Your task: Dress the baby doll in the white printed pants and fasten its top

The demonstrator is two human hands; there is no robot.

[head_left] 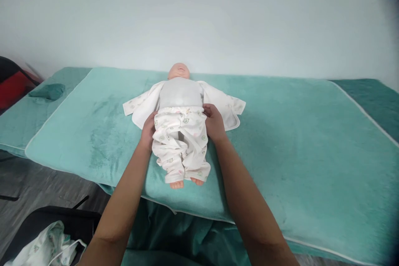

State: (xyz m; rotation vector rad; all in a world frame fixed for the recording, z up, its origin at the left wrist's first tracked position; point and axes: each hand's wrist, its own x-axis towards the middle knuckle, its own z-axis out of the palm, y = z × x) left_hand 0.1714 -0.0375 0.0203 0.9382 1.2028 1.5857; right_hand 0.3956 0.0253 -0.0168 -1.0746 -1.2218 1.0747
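A baby doll (179,70) lies on its back on the green-covered bed, its head toward the wall and its toes toward me. White printed baby pants (195,141) cover its legs, bunched in folds, with the waistband across the lower belly. A white printed jacket (218,102) is spread wide beneath the doll, its front parted over a pale grey-white torso (181,91). My left hand (149,129) grips the pants at the left side, just under the waistband, fingertips partly hidden. On the right side my right hand (215,122) has its fingers curled at the waistband edge.
The bed's green cover (296,145) reaches up to a white wall (218,20). A face hole (47,91) is at the bed's left end. At lower left stands a black chair (77,220) with a printed cloth (46,245) on it. Something red and black (14,87) is at far left.
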